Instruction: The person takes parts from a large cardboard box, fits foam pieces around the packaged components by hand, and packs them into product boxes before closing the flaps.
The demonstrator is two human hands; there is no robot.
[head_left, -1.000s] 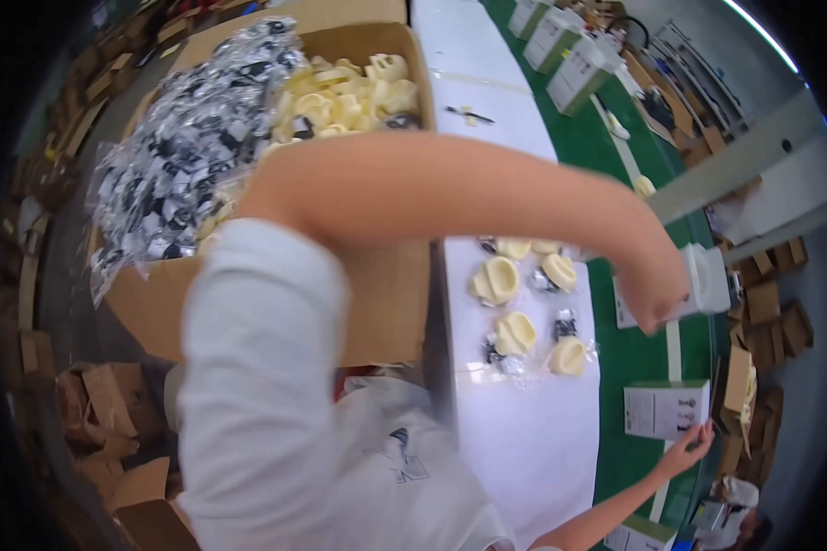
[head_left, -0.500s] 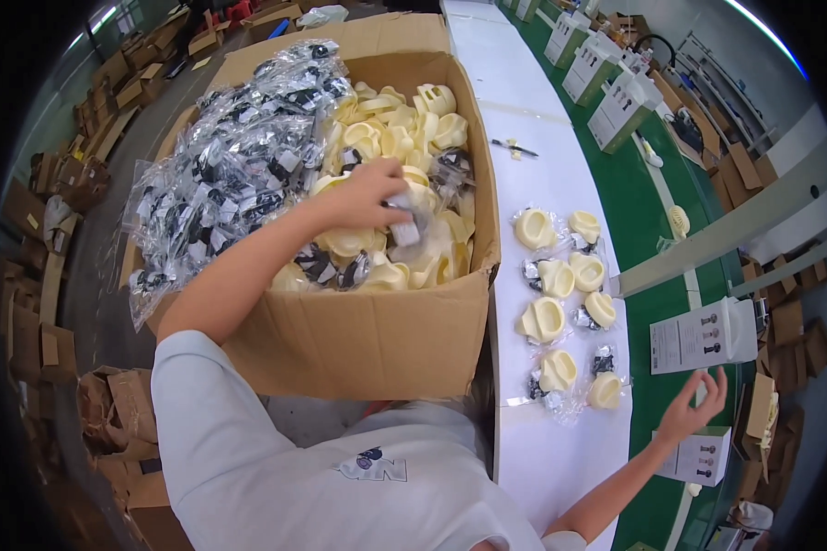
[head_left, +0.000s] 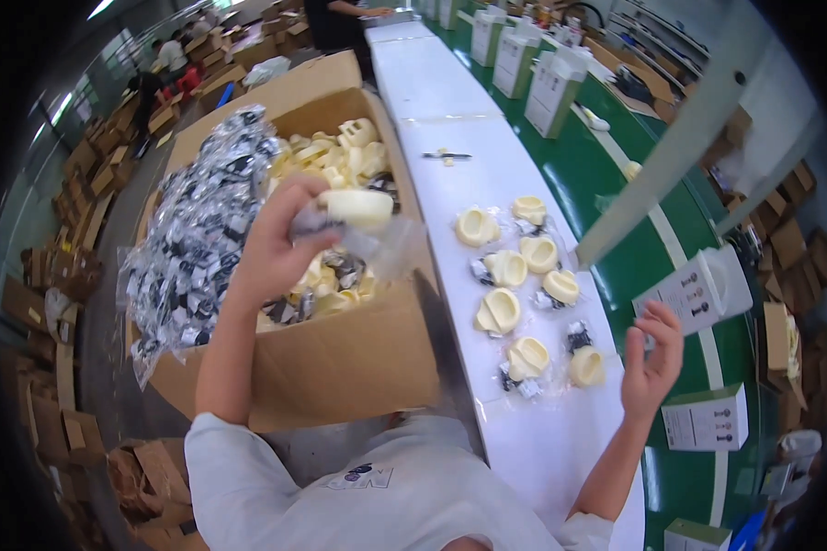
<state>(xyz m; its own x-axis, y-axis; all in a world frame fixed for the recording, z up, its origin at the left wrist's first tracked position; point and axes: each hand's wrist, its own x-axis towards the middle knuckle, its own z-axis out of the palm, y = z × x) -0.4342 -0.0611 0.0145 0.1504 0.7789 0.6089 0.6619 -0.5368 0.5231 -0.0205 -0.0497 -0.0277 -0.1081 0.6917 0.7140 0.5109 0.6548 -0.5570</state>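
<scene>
My left hand point(head_left: 283, 241) is closed around a cream plastic ring-shaped part point(head_left: 363, 206) and a clear plastic bag point(head_left: 388, 250), raised above a large cardboard box point(head_left: 345, 372). Loose cream plastic parts point(head_left: 326, 158) and bagged dark-and-silver pieces point(head_left: 207, 220) fill that box. My right hand point(head_left: 651, 363) hovers at the right of the white table point(head_left: 542, 455), fingers bent but apart. A pale spot shows by its fingers; I cannot tell what it is. Several cream cup-like parts point(head_left: 498, 310) with clear bags lie in two rough columns on the table.
A pen point(head_left: 447, 155) lies farther up the table. Beyond the table runs a green conveyor point(head_left: 606, 174) with white-and-green cartons point(head_left: 555, 92) and a slanting grey post point(head_left: 662, 156). Cardboard boxes point(head_left: 83, 436) line the left. A person in dark clothes point(head_left: 333, 28) stands at the far end.
My left hand has lifted out of the box with the cream part and bag. The view has shifted, and my right hand has moved nearer the table, its fingers more upright.
</scene>
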